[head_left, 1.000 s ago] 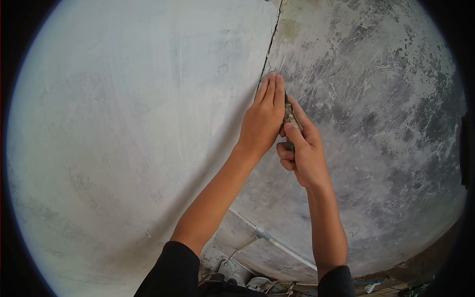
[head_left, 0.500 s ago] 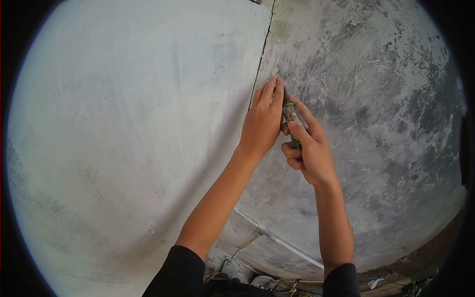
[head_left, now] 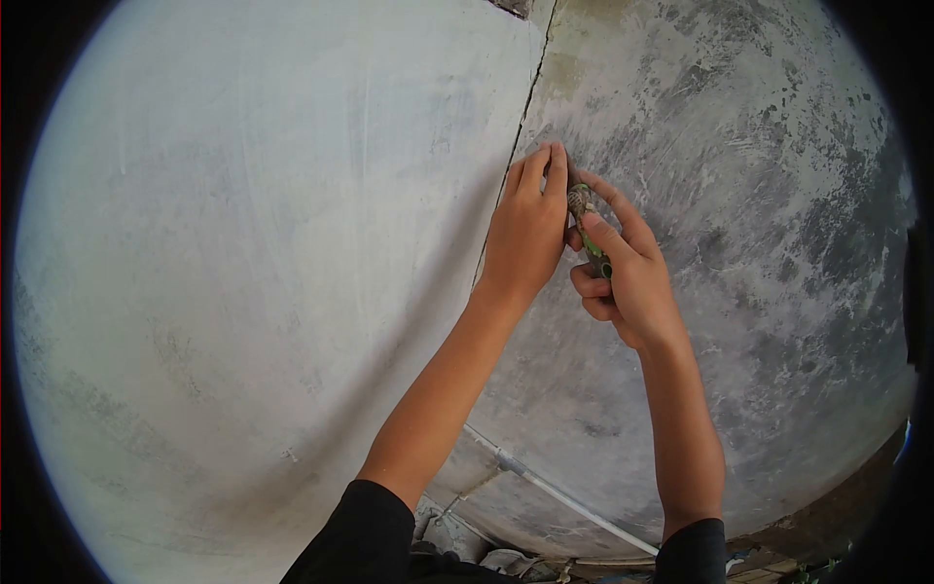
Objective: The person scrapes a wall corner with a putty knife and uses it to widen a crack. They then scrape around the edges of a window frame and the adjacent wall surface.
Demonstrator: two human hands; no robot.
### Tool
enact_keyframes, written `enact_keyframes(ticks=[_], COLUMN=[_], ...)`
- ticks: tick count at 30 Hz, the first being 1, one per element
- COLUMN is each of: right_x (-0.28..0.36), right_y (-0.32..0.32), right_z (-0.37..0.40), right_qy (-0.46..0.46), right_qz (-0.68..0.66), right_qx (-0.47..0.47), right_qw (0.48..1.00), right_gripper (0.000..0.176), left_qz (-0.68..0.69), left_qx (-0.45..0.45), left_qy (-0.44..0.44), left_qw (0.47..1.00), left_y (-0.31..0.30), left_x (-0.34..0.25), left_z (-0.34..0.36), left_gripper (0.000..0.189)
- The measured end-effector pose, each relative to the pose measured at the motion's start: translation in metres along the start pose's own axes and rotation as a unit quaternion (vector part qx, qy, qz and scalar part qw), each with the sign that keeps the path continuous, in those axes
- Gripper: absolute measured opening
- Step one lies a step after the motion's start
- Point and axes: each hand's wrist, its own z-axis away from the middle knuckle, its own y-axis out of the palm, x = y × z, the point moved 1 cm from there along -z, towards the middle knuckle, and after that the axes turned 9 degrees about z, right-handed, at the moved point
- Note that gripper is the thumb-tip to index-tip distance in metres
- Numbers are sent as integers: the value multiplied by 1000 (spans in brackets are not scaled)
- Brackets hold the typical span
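My right hand is wrapped round the worn, mottled handle of a scraper-like tool with green on it. The tool slants upward, and a dark narrow part of it shows beside my left fingers. My left hand lies flat with fingers stretched upward, over the tool's front end, which is mostly hidden. Both hands are up against the wall, just right of a dark crack between a pale panel and a rougher grey surface.
A thin pale pipe runs slantwise along the lower wall. Cluttered objects lie at the wall's foot. At the top, a small dark hole breaks the pale panel near the crack.
Both hands and the tool have moved a little up along the wall beside the crack. The whole view has shifted slightly, with the wall now further right and lower.
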Motion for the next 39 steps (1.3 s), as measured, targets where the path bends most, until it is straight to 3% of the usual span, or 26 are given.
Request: enact_keyframes(ticks=[30,33,39], right_x=[2,9,10], right_y=[2,2,-4], right_z=[-5,-6,-7], right_qy=[-3,-1,2], right_qz=[-28,-34,-39], right_qx=[4,-7,2], right_qw=[1000,999,999], right_gripper=[52,52,56], left_qz=[-52,-21,-49], left_qx=[2,0,-27], left_qy=[39,-5,30], left_qw=[998,1000,998], left_y=[-1,-2,2], left_x=[4,-1,3], left_z=[-12,-16,-16], left_gripper=[75,63,61])
